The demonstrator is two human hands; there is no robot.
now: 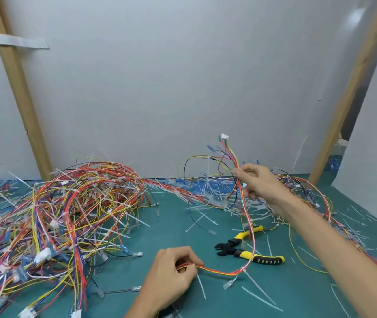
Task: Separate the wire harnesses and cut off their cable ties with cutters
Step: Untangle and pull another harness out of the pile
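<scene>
Green counter (173, 228) backed by a white panel wall (183, 76) with wooden posts (20, 92) at either side.

Left hand (171, 271), low at centre, fingers curled, pinching one end of a red-and-yellow wire harness (219, 271). Right hand (256, 182), raised further back, gripping the same harness near its upper end; its white connector (224, 136) stands above the hand. The harness loops over the yellow-handled cutters (235, 249), which lie on the counter between the hands, unheld. Tangled harness pile (68, 214) at left. Loose white cable ties (208, 193) litter the counter.
</scene>
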